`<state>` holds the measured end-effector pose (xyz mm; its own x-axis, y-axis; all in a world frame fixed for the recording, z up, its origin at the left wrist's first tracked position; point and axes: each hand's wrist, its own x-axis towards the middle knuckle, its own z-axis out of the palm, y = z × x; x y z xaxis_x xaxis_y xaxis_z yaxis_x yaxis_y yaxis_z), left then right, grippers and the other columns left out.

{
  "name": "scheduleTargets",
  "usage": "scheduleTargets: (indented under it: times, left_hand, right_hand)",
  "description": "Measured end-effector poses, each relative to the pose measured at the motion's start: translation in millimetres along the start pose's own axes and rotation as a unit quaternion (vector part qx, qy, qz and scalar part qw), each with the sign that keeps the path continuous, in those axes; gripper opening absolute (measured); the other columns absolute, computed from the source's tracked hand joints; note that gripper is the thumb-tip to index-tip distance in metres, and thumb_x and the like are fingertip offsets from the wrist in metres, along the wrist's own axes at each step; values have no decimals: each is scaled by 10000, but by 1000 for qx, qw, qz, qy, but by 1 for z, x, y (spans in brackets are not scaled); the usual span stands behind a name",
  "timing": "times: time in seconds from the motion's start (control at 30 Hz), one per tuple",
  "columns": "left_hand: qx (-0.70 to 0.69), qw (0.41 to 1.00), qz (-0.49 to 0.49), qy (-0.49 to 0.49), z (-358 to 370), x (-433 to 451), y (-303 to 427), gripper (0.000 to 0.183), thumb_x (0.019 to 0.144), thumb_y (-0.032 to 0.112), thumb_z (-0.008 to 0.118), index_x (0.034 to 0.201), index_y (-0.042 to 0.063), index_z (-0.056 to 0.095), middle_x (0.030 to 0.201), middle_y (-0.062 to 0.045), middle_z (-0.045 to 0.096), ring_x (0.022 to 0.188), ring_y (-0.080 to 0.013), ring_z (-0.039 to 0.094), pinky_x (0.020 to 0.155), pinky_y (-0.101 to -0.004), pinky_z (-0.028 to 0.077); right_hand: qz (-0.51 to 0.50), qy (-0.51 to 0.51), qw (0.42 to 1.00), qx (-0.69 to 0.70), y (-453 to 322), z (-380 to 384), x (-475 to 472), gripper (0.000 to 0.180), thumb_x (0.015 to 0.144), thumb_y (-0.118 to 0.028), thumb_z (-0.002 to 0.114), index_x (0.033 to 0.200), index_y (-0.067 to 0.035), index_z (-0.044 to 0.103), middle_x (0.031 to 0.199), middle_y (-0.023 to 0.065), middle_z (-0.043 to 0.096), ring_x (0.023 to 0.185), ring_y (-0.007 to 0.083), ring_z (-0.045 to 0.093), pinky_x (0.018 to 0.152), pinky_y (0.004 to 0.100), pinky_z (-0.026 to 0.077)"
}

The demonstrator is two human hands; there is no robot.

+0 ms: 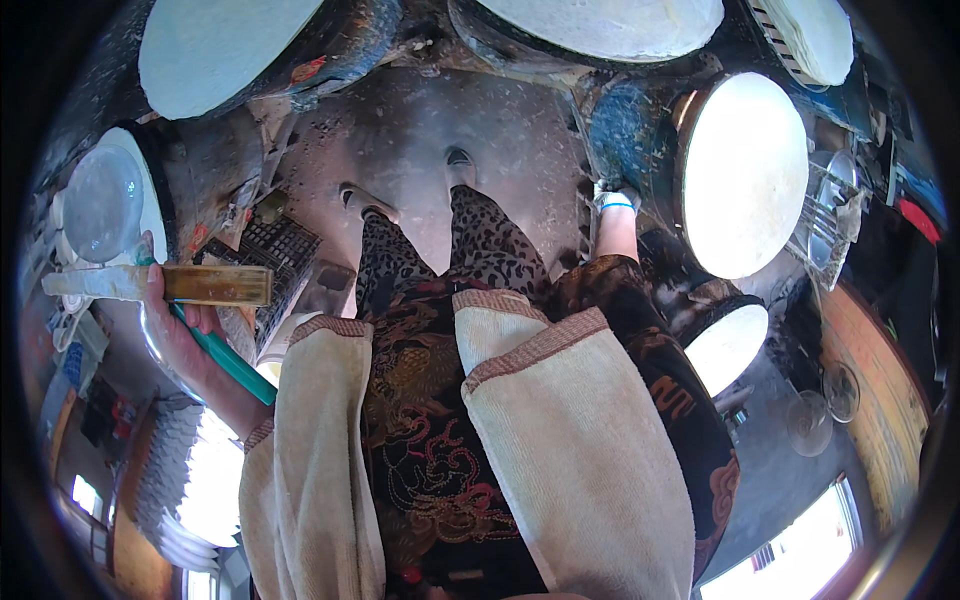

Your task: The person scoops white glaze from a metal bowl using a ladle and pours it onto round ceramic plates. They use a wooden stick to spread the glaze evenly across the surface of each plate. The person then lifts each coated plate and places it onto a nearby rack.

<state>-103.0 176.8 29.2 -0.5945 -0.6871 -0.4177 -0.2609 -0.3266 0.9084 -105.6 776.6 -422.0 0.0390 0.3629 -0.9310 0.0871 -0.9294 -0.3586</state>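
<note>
My left hand (180,337) is at the left, its fingers closed around a flat wooden scraper (217,286) whose far end is coated in pale paste. A green handle (229,364) also runs under that hand, along the forearm; whether it is gripped is unclear. Beyond the hand, a translucent round bowl or lid (103,204) overlaps a white-topped round griddle (156,187). On the right, my right hand (619,199) has a white covering with a blue band, beside a blue-stained drum stove (626,139). Its fingers are hidden. That stove carries a large white round griddle top (745,176).
More white-topped griddles (225,56) curve around the far side, with a smaller one (727,349) at right. A black plastic crate (281,244) sits on the concrete floor (420,127). At right are a wire rack (825,217) and wooden table (870,405); white sheets (210,480) are stacked lower left.
</note>
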Motion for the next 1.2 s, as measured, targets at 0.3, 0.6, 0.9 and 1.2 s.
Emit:
scheduleTargets:
  times: [0.3,0.6,0.9,1.2]
  left_hand:
    - [17,1000,23,-10,0,-8,8,180,948,222,609,947,46,574,567,23,467,403,-43,370,350,-182,275]
    - [-28,996,70,-55,-18,0,16,489,956,241,576,1375,23,450,619,4,503,379,-41,376,320,-186,307]
    - [-59,994,92,23,-68,-8,11,475,987,229,532,1418,50,441,582,58,404,391,-22,335,336,-184,290]
    - [-105,987,109,43,-121,-16,-2,365,957,248,582,1237,16,541,621,4,511,369,-49,386,308,-193,310]
  right_hand:
    - [0,21,999,-29,-3,1,-17,342,936,-405,418,1156,-254,633,1191,-31,645,1010,245,574,678,451,486]
    - [-98,-109,926,-348,60,-32,-47,192,852,-294,594,831,-106,628,748,30,587,614,186,536,532,346,451]
    - [-755,-380,67,-530,186,161,-366,204,854,-221,557,926,-78,683,988,101,628,993,322,562,803,423,487]
    - [-750,-251,41,-610,229,318,-369,190,809,-138,572,917,-57,705,1070,123,597,1045,310,567,808,407,499]
